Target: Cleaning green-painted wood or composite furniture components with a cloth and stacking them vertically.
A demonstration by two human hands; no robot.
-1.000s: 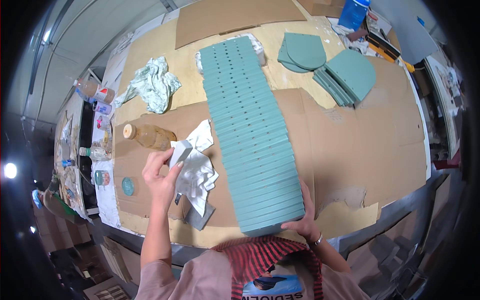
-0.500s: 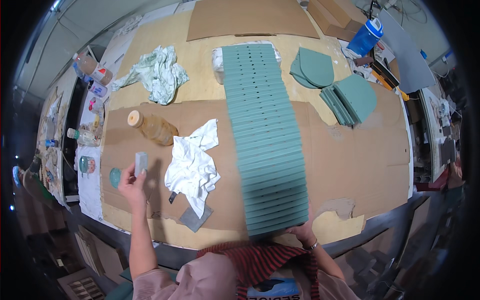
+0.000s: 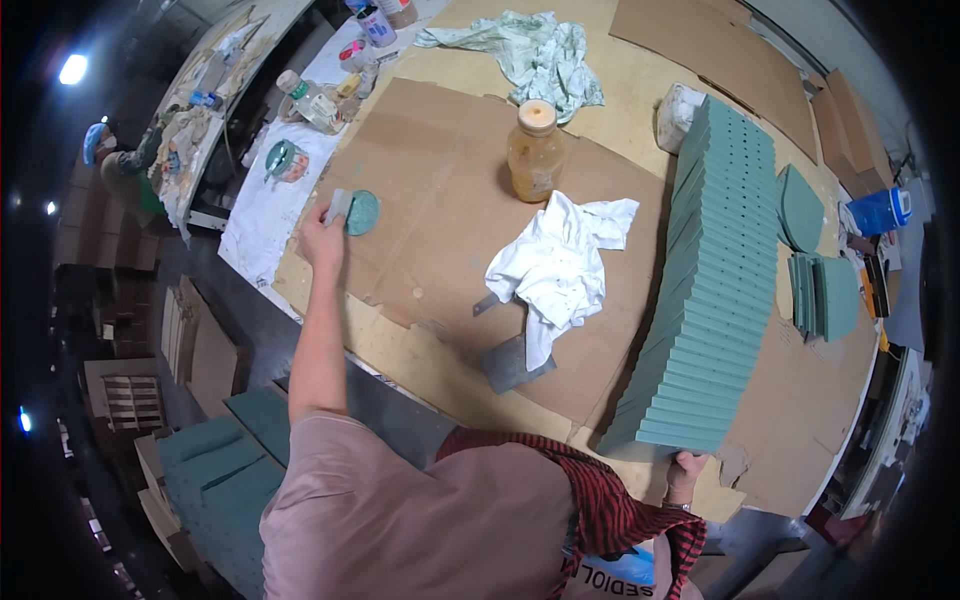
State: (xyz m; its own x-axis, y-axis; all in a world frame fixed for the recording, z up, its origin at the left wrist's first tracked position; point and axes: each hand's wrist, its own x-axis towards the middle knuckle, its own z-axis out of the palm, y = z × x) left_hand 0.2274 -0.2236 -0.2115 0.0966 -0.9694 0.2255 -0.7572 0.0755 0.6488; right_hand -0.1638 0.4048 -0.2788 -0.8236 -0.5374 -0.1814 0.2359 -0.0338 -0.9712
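Note:
At the left, my left hand [image 3: 321, 240] pinches a small grey block [image 3: 339, 206]. The block is right beside, and may touch, a round green tub or lid [image 3: 363, 214] on the cardboard; I cannot tell if they are in contact. A long row of overlapping green panels [image 3: 700, 290] with small dark holes stretches away on the right side of the table. At its near end, my right hand [image 3: 686, 474] has its fingers curled against the panel edge, partly hidden. A white cloth [image 3: 560, 265] lies between the hands, over a grey flat sheet [image 3: 516, 363].
Behind the cloth stands a jar of amber liquid [image 3: 536, 155]. A pale green cloth [image 3: 550, 60] lies farther back. Rounded green pieces [image 3: 826, 297] lie right of the row, near a blue jug [image 3: 880, 211]. Bottles [image 3: 312, 105] stand at the left edge. A person [image 3: 125, 160] is far left.
My view has swung left and my body leans that way. My left hand has brought the grey block to the round green tub or lid. The right hand stays at the panels' near end.

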